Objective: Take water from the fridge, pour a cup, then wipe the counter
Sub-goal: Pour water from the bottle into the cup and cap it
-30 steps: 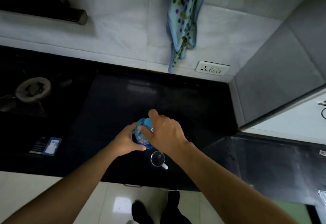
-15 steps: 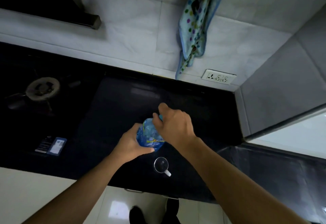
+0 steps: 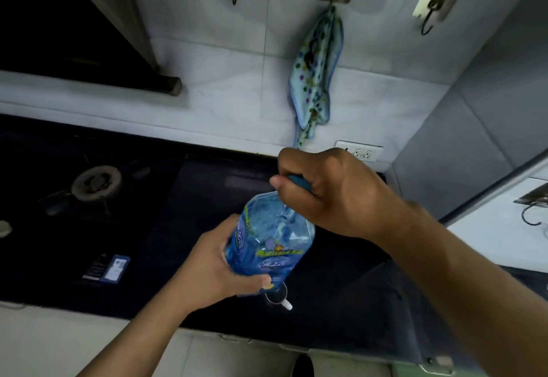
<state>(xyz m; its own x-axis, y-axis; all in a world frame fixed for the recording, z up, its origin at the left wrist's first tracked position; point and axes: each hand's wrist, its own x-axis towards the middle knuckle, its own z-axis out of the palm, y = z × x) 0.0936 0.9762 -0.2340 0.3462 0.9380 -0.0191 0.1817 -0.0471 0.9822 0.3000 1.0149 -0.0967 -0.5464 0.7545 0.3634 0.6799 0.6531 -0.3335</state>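
A clear blue plastic water bottle (image 3: 271, 240) is held above the black counter (image 3: 184, 198), tilted with its top toward the back right. My left hand (image 3: 213, 269) grips its lower body. My right hand (image 3: 335, 195) is closed around the blue cap (image 3: 298, 181) at the neck. A small cup (image 3: 277, 296) with a white handle stands on the counter under the bottle's base, partly hidden by the bottle. A spotted light-blue cloth (image 3: 315, 80) hangs from a wall hook behind.
A gas burner (image 3: 96, 182) sits on the counter's left part, with a small blue-and-white card (image 3: 114, 268) nearer the front edge. A wall socket (image 3: 360, 151) is behind my right hand. Hooks (image 3: 431, 8) line the tiled wall. A grey wall closes the right side.
Both hands have lifted the bottle higher, and it now covers part of the cup. The view has tilted up, showing the wall hooks.
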